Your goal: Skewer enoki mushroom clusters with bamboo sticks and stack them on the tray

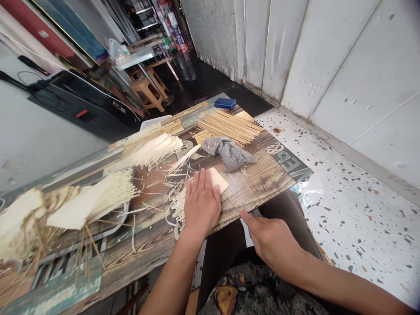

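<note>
My left hand (202, 203) lies flat, fingers stretched out, on a pale tofu-skin sheet (219, 179) wrapped around enoki mushrooms (178, 204). The mushroom heads show left of the hand; much of the wrap is hidden under the palm. At the table's front edge, my right hand (274, 240) is closed around one end of a thin bamboo skewer (232, 202). Its other end reaches the sheet's right corner; whether it has entered cannot be seen. Just beyond lies a crumpled grey cloth (229, 153).
Bamboo skewers (229, 127) lie behind the cloth, near a blue box (225, 103). Stacked tofu sheets (157, 148) and loose enoki strands occupy the middle. Skewered enoki wraps (95, 197) fill a tray (123, 217) at left. A white panelled wall (328, 57) stands right.
</note>
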### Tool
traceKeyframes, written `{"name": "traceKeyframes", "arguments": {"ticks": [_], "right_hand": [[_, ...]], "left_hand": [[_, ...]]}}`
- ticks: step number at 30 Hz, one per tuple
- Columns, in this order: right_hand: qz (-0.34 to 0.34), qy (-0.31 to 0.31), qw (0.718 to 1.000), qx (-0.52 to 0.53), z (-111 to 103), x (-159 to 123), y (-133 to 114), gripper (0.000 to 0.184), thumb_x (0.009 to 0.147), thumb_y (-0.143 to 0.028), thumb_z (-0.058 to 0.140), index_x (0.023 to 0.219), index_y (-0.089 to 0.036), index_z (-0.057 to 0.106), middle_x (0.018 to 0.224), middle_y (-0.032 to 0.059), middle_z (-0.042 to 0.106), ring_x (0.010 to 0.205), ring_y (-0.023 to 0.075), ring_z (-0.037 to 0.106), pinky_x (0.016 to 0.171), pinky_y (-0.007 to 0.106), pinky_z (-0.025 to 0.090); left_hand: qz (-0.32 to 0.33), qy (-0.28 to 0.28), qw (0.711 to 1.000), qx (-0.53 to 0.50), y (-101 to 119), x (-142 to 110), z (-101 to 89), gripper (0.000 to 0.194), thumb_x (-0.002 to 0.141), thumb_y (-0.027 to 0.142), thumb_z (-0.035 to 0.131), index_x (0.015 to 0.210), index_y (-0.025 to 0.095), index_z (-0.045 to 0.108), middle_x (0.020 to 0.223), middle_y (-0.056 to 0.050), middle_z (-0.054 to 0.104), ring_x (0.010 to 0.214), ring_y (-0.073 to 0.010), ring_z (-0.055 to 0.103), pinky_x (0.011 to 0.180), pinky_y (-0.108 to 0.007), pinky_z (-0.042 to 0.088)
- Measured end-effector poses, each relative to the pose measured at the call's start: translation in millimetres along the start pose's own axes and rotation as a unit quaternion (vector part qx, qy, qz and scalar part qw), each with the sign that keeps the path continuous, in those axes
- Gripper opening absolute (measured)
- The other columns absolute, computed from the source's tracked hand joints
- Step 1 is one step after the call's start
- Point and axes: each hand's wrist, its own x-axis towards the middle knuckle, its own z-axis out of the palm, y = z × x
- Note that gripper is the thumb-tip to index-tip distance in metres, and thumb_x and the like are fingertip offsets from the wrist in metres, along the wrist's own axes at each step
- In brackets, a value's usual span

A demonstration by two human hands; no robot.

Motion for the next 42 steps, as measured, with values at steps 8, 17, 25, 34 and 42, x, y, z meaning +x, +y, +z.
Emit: {"name": "traceKeyframes", "arguments": {"ticks": [8, 17, 25, 34, 42], "right_hand": [[0.051, -0.099, 0.994, -0.004, -14.3, 16.1, -12.4, 0.052, 0.089, -0.005, 0.038, 0.140, -0.004, 0.044, 0.086, 0.0106, 0.069, 0.074, 0.0219, 0.067, 0.062, 0.033, 0.048], [0.052, -0.100, 0.994, -0.012, -11.9, 14.9, -9.2, 0.054, 0.088, -0.005, 0.039, 0.142, -0.006, 0.043, 0.086, 0.0102, 0.070, 0.073, 0.0224, 0.066, 0.060, 0.033, 0.047], [0.019, -0.067, 0.997, -0.032, -12.4, 17.4, -7.0, 0.055, 0.080, -0.001, 0.045, 0.134, -0.003, 0.050, 0.081, 0.0107, 0.070, 0.066, 0.0200, 0.066, 0.053, 0.030, 0.045], [0.003, 0.012, 0.999, -0.051, -14.2, 23.0, -16.0, 0.048, 0.072, 0.002, 0.049, 0.119, 0.000, 0.060, 0.073, 0.0086, 0.070, 0.054, 0.0165, 0.062, 0.044, 0.029, 0.037], [0.038, -0.081, 0.996, -0.023, -25.5, 38.7, -20.1, 0.041, 0.081, -0.002, 0.049, 0.120, -0.005, 0.061, 0.080, 0.0097, 0.073, 0.063, 0.0200, 0.066, 0.046, 0.031, 0.036]], "left_hand": [[-0.004, -0.001, 1.000, -0.005, -0.2, 1.5, 2.1, 0.055, 0.099, 0.032, 0.025, 0.145, 0.003, 0.032, 0.152, -0.014, 0.032, 0.143, -0.0275, 0.025, 0.118, -0.049, 0.019], [0.038, 0.097, 0.994, 0.018, 3.6, -22.8, -18.5, 0.056, 0.098, 0.034, 0.030, 0.144, 0.003, 0.034, 0.152, -0.013, 0.033, 0.143, -0.0283, 0.025, 0.117, -0.052, 0.017], [0.086, 0.058, 0.994, -0.022, 5.3, -34.6, -0.6, 0.064, 0.097, 0.046, 0.031, 0.143, 0.002, 0.034, 0.150, -0.019, 0.035, 0.141, -0.0266, 0.029, 0.115, -0.047, 0.028], [0.097, 0.043, 0.993, -0.043, 1.1, -34.4, 0.3, 0.065, 0.097, 0.049, 0.031, 0.144, 0.005, 0.030, 0.151, -0.020, 0.034, 0.143, -0.0275, 0.026, 0.114, -0.050, 0.030], [0.106, 0.031, 0.992, -0.054, -2.3, -34.3, 2.1, 0.060, 0.098, 0.043, 0.030, 0.146, 0.006, 0.027, 0.152, -0.020, 0.031, 0.143, -0.0276, 0.023, 0.114, -0.050, 0.030]]}}
